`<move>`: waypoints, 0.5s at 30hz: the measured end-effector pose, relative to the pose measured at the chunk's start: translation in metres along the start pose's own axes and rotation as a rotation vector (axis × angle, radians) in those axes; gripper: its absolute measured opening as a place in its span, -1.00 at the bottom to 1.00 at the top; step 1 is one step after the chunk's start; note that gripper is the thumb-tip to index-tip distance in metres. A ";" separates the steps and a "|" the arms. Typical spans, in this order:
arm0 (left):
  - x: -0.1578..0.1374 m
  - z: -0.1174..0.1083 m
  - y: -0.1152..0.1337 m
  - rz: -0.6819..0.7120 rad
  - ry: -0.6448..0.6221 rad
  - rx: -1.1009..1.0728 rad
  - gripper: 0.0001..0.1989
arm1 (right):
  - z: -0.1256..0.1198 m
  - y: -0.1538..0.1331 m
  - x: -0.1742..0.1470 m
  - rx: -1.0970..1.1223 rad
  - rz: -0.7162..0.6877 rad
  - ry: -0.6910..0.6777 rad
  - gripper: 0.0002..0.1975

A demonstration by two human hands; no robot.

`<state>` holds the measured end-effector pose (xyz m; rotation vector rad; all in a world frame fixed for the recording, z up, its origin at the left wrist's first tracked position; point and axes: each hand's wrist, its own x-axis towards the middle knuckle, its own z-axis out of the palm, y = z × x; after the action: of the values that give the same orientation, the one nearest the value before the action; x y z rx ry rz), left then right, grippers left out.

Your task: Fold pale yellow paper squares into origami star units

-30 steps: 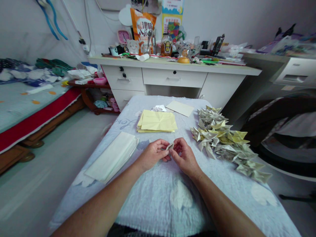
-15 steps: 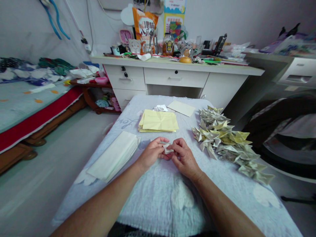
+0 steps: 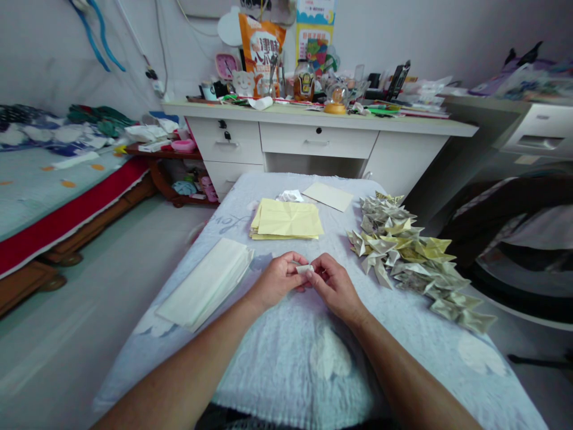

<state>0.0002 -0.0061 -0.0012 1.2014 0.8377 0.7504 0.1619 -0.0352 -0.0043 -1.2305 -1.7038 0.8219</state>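
Your left hand (image 3: 278,278) and right hand (image 3: 333,280) are pinching one small paper (image 3: 304,269), both nearly closed | you're folding best when you're matching edges, pressing softly

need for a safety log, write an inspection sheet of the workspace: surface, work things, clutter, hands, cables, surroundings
Surface: pale blue patterned cloth, wrinkled
Work things: small folded paper, held; yellow sheets ahead; white paper stack left; folded paper pieces clustered right
Clutter: crumpled white wad behind yellow sheets
Hands: left hand and right hand both on the small folded paper
Cables: wall cable, upper left
Surroundings: bed left, crowded desk ahead, apparent washing machine right
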 end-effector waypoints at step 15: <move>-0.003 -0.009 0.006 0.210 0.086 0.429 -0.74 | -0.002 -0.002 0.001 0.114 0.056 -0.060 -0.73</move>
<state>-0.0092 -0.0036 0.0041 1.6685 0.9849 0.8208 0.1627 -0.0346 -0.0011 -1.1913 -1.6522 0.9848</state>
